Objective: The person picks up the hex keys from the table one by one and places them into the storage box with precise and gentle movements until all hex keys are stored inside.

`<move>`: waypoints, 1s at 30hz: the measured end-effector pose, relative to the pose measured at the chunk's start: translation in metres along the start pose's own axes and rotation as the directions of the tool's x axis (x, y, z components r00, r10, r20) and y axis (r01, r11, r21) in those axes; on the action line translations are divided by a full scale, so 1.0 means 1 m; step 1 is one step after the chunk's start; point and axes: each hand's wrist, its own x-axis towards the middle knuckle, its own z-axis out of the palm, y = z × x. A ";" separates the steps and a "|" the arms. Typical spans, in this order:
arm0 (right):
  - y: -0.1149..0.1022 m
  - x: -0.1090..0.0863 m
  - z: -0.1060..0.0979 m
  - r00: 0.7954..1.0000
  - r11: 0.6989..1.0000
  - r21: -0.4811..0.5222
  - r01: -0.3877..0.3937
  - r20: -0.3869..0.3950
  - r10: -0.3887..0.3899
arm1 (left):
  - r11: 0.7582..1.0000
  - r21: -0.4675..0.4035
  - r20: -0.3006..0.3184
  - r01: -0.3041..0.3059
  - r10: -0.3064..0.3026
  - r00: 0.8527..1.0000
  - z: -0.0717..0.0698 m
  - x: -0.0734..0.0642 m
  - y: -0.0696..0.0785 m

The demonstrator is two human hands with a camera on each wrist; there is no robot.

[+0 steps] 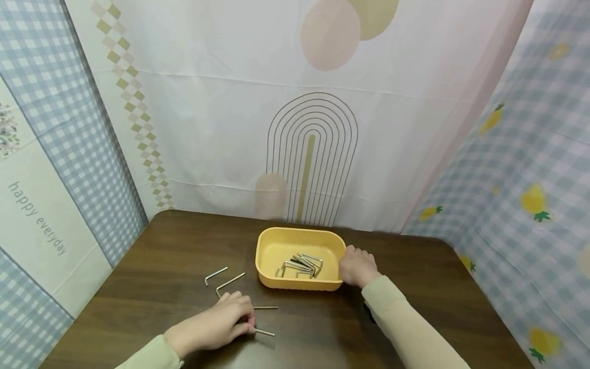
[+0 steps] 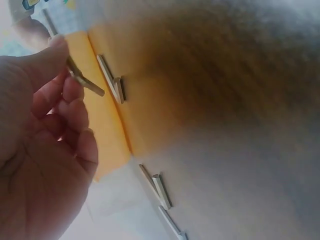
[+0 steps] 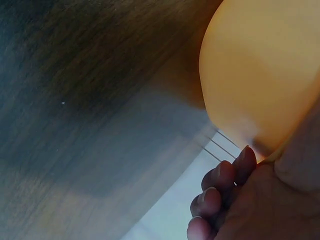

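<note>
My left hand point(image 1: 226, 316) is low over the table, pinching an L-shaped hex key point(image 2: 86, 82) between thumb and fingers. The long end of that key point(image 1: 265, 332) sticks out to the right in the head view. Just beyond the hand, another hex key point(image 1: 266, 307) lies on the table, partly hidden by the fingers. Two more hex keys lie farther left, a shorter one point(image 1: 215, 275) and a longer one point(image 1: 232, 282). My right hand point(image 1: 357, 266) grips the right end of a yellow plastic bin point(image 1: 301, 285). Several hex keys point(image 1: 301, 266) are piled inside it.
The dark wooden table point(image 1: 184, 246) has rounded far corners. Behind it hangs a white patterned curtain point(image 1: 212, 128), with checked cloth point(image 1: 516, 169) along the right side and more on the left.
</note>
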 end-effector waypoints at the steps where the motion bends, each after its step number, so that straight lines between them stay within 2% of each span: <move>1: 0.000 0.000 0.000 1.000 1.000 0.002 -0.001 0.002 0.001 | 1.000 0.001 -0.012 -0.006 0.006 1.000 -0.001 0.000 0.000; 5: -0.001 -0.003 0.000 1.000 1.000 -0.008 0.001 -0.016 -0.001 | 1.000 0.018 -0.044 -0.008 0.008 0.999 -0.005 0.002 0.003; 10: -0.001 -0.007 0.000 0.997 1.000 -0.017 0.005 -0.082 -0.006 | 0.999 0.016 -0.032 0.039 -0.038 0.999 -0.012 0.005 0.008; 12: -0.002 -0.008 0.000 0.995 1.000 -0.020 0.008 -0.098 -0.010 | 0.999 0.018 -0.030 0.040 -0.039 0.999 -0.013 0.006 0.009; 20: -0.002 -0.009 0.001 0.995 0.998 -0.064 0.025 -0.099 -0.031 | 0.999 0.011 -0.033 0.042 -0.042 0.999 -0.012 0.008 0.009; 24: -0.002 -0.008 0.001 0.996 0.998 -0.068 0.013 -0.089 -0.019 | 0.999 0.010 -0.065 0.044 -0.043 0.997 -0.013 0.010 0.010; 30: -0.003 -0.006 0.001 0.997 0.998 -0.068 -0.010 -0.083 0.005 | 0.999 0.010 -0.169 0.047 -0.044 0.985 -0.018 0.020 0.010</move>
